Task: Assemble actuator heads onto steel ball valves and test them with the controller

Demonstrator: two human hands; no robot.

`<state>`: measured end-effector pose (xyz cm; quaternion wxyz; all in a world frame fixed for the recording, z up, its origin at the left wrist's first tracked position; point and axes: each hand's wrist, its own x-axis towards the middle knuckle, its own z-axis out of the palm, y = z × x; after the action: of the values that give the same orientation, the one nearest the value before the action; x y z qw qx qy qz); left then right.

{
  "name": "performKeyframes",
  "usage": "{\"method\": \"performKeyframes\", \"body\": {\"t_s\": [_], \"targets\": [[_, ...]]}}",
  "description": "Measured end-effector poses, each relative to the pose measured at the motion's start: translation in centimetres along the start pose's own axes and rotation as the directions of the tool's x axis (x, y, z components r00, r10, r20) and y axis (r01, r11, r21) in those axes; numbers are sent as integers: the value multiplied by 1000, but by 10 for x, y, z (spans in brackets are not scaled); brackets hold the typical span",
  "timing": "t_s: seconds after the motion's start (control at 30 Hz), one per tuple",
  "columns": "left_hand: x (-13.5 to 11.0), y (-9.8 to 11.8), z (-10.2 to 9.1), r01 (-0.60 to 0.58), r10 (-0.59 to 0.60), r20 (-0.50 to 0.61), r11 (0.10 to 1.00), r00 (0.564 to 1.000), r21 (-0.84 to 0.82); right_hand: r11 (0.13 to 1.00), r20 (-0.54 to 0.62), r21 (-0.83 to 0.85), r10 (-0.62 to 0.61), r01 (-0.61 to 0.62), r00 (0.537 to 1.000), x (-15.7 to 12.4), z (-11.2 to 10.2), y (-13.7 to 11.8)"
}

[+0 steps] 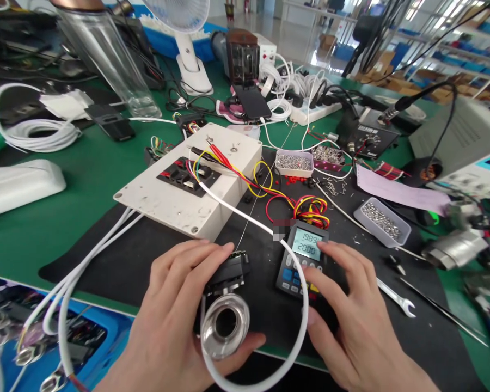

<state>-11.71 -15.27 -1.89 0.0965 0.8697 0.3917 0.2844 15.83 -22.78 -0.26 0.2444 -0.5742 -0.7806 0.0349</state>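
metal fitting (242,325) with a black housing (228,270) sits in the left hand (175,307), low in my head view, above the black mat (422,340); that hand curls around it, fingers over the housing, thumb beneath the round mouth. i judge it heavy and stiff, its polished metal slippery, so i'd grip by the housing and mind the springy-looking white cable (304,283) looping toward the meter (307,242). the right hand (347,296) is half open, fingertips at the meter, gripping nothing i can see. beyond stands the grey box (159,209).
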Motion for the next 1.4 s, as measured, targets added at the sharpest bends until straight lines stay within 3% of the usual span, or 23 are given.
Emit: {"method": "performKeyframes", "body": {"t_s": [0.23,1.4], "targets": [[0,-2,4,5,-6,-38,1000,999,-6,999,51,-19,35,-34,998,2,2,-1],[2,4,-4,21,-21,41,1000,999,-6,998,-43,-16,59,-60,997,-3,4,0]]}}
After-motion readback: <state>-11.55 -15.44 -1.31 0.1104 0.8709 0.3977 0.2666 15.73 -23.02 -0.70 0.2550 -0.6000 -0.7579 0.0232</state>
